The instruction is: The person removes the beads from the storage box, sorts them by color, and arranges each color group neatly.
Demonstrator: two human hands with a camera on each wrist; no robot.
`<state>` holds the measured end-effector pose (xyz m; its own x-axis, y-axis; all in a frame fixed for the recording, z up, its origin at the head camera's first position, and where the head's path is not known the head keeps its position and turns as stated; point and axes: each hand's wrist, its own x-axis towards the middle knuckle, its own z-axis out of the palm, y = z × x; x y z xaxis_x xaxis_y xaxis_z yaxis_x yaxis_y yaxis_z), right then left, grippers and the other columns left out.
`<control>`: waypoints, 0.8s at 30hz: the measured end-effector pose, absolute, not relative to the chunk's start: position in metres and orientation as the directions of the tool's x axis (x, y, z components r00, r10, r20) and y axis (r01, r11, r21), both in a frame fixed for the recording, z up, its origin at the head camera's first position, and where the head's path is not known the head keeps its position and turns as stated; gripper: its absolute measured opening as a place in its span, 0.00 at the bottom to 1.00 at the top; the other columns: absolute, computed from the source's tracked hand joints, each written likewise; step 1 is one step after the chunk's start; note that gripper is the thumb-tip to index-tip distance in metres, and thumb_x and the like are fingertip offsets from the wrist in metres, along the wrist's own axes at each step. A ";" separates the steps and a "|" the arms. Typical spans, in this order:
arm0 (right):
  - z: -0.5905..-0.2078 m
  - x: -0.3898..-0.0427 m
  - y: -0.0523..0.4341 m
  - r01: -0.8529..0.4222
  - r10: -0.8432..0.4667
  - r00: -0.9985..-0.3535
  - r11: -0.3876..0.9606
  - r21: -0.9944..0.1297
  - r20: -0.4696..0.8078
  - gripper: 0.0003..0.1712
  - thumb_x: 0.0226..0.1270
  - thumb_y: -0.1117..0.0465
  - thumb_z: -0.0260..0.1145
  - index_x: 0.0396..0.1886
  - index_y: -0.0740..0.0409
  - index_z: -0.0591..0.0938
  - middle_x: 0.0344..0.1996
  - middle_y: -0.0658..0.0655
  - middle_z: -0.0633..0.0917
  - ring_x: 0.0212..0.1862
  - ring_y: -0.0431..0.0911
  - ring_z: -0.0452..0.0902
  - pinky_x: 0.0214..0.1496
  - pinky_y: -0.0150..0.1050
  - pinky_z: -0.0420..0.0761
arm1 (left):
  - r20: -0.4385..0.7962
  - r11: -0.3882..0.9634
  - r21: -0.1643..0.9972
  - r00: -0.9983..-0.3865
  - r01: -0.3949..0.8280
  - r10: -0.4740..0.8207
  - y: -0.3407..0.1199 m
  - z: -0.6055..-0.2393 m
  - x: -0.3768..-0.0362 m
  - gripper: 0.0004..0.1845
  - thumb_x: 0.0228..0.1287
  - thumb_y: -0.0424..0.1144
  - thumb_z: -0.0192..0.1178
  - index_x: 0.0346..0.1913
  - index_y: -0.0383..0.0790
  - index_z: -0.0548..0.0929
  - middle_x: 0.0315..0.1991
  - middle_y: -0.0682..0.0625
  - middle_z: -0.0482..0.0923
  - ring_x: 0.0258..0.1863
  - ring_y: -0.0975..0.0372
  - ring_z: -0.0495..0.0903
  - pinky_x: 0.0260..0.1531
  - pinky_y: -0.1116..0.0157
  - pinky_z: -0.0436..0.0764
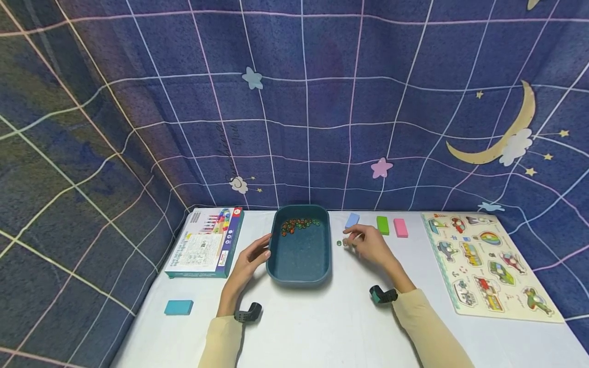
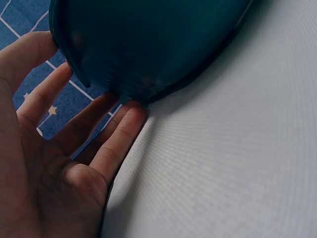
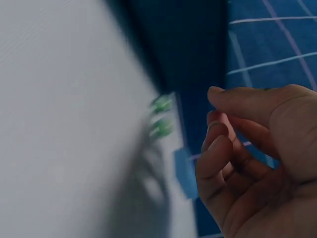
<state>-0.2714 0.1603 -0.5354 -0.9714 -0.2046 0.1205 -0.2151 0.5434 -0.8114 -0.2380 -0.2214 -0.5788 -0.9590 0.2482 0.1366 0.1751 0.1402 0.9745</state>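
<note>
A dark teal bin (image 1: 299,258) stands on the white table, with small orange and green marbles (image 1: 294,226) gathered toward its far end. My left hand (image 1: 250,263) is at the bin's left side, fingers mostly straight and fingertips against the outer wall (image 2: 148,54). To the right of the bin, two green marbles (image 3: 161,128) lie on the table. Right beside them is my right hand (image 1: 370,246), its fingers loosely bent. In the right wrist view a gap shows between thumb and fingertips, with nothing seen in it.
Behind the right hand lie blue (image 1: 352,220), green (image 1: 383,225) and pink (image 1: 401,228) blocks. A picture puzzle board (image 1: 488,266) is at the right. At the left are a flat box (image 1: 204,243) and a teal block (image 1: 178,307). A patterned curtain (image 1: 285,128) hangs behind the table.
</note>
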 end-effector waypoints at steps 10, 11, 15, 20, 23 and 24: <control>-0.487 -0.291 0.115 -0.231 -0.244 -0.960 0.410 -0.882 0.138 0.16 0.71 0.59 0.74 0.53 0.62 0.89 0.35 0.59 0.88 0.25 0.41 0.76 0.25 0.33 0.77 | 0.129 0.134 0.977 -0.960 0.166 0.248 -0.221 -0.578 -0.237 0.29 0.78 0.37 0.60 0.78 0.42 0.72 0.77 0.37 0.72 0.74 0.42 0.75 0.63 0.74 0.80; -0.484 -0.294 0.109 -0.230 -0.255 -0.958 0.400 -0.887 0.134 0.17 0.71 0.59 0.74 0.54 0.63 0.88 0.36 0.59 0.88 0.24 0.42 0.75 0.25 0.33 0.77 | 0.127 0.133 0.977 -0.960 0.164 0.248 -0.221 -0.578 -0.237 0.29 0.78 0.37 0.60 0.78 0.42 0.72 0.77 0.37 0.72 0.74 0.40 0.74 0.63 0.74 0.80; -0.477 -0.302 0.084 -0.197 -0.295 -0.951 0.353 -0.915 0.091 0.16 0.73 0.59 0.72 0.55 0.62 0.88 0.38 0.64 0.89 0.24 0.44 0.74 0.25 0.33 0.74 | 0.125 0.132 0.978 -0.961 0.162 0.247 -0.221 -0.577 -0.238 0.29 0.78 0.38 0.61 0.78 0.43 0.72 0.77 0.37 0.72 0.74 0.39 0.73 0.64 0.74 0.79; -0.476 -0.311 0.060 -0.160 -0.325 -0.944 0.309 -0.938 0.054 0.16 0.73 0.61 0.72 0.55 0.64 0.87 0.41 0.69 0.90 0.25 0.47 0.77 0.27 0.36 0.77 | 0.118 0.141 0.978 -0.962 0.156 0.247 -0.221 -0.579 -0.239 0.29 0.78 0.38 0.60 0.78 0.41 0.71 0.77 0.37 0.72 0.74 0.39 0.74 0.63 0.74 0.79; -0.484 -0.317 0.049 -0.130 -0.338 -0.941 0.291 -0.948 0.025 0.18 0.73 0.61 0.72 0.57 0.67 0.87 0.39 0.66 0.91 0.27 0.46 0.80 0.32 0.47 0.84 | 0.118 0.141 0.978 -0.962 0.156 0.246 -0.221 -0.579 -0.239 0.29 0.78 0.38 0.60 0.78 0.39 0.71 0.77 0.36 0.72 0.74 0.38 0.74 0.62 0.75 0.79; -0.487 -0.318 0.045 -0.116 -0.336 -0.942 0.291 -0.950 0.012 0.18 0.73 0.60 0.72 0.57 0.67 0.87 0.39 0.66 0.91 0.28 0.47 0.82 0.34 0.51 0.85 | 0.118 0.141 0.978 -0.962 0.156 0.246 -0.221 -0.579 -0.239 0.29 0.78 0.38 0.60 0.78 0.39 0.71 0.77 0.36 0.72 0.74 0.38 0.74 0.62 0.75 0.79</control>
